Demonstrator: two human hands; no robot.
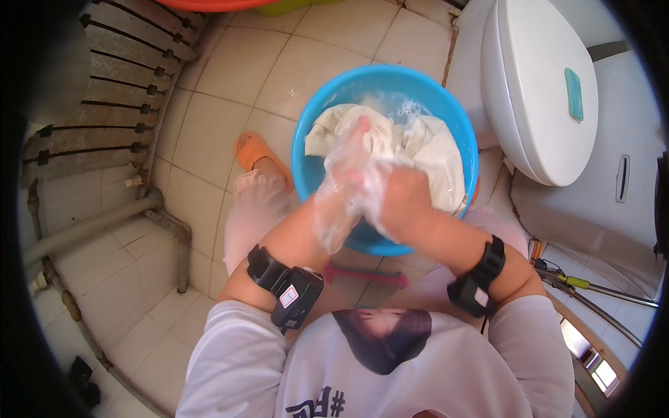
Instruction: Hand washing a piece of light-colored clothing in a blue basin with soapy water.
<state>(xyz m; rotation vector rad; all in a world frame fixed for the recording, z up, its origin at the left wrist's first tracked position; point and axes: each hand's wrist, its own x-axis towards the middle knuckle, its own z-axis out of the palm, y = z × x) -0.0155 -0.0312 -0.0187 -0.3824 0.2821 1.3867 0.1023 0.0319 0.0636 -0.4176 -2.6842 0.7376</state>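
A round blue plastic basin (334, 86) sits before me with soapy water and cream-coloured cloth (436, 157) in it. Over the basin my right hand (405, 196) is curled into a fist around a bunched, sudsy white part of cloth (379, 196), pressed against my left hand. Thick foam and wet, whitish material cover my left hand (350, 157) and hang along its wrist. Its fingers are blurred and partly hidden, so their grip is unclear. Bubbles (410, 109) float near the basin's far side.
To the right stands a white toilet with its lid (543, 104) down, a turquoise soap bar (574, 94) on top. Pipes (94, 230) and a radiator (120, 89) line the left. Beneath my arms is a pink plastic piece (366, 274); mop-like poles (580, 285) lie right.
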